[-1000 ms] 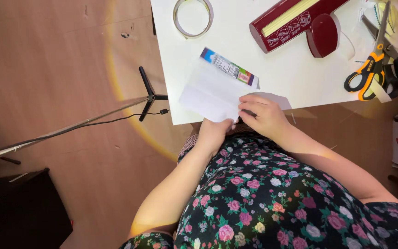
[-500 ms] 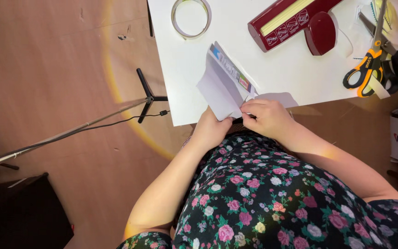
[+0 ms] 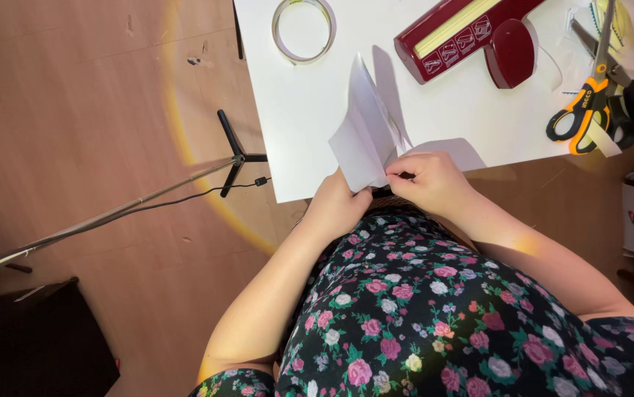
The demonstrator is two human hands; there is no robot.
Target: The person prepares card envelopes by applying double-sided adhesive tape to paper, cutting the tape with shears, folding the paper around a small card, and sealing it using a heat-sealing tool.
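**Both hands on a folded white sheet at the surface edge**

Head view: folded white paper sheet (image 3: pixel 365 140) stands tilted up at the near edge of the white surface (image 3: pixel 310 110). Left hand (image 3: pixel 335 209) pinches its lower corner, fingers clenched on it; right hand (image 3: pixel 431 184) grips the fold just beside. Farther back: tape ring (image 3: pixel 304 29), dark red paper trimmer (image 3: pixel 471 33), orange-handled scissors (image 3: pixel 589 103). Tripod stand (image 3: pixel 236 154) on the floor.

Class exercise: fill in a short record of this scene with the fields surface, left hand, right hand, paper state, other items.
surface: white table
left hand: left hand grips the lower edge of the folded white paper
right hand: right hand pinches the paper at its fold
paper state: raised, standing up off the table
other items: tape ring, dark red tool, orange-handled scissors
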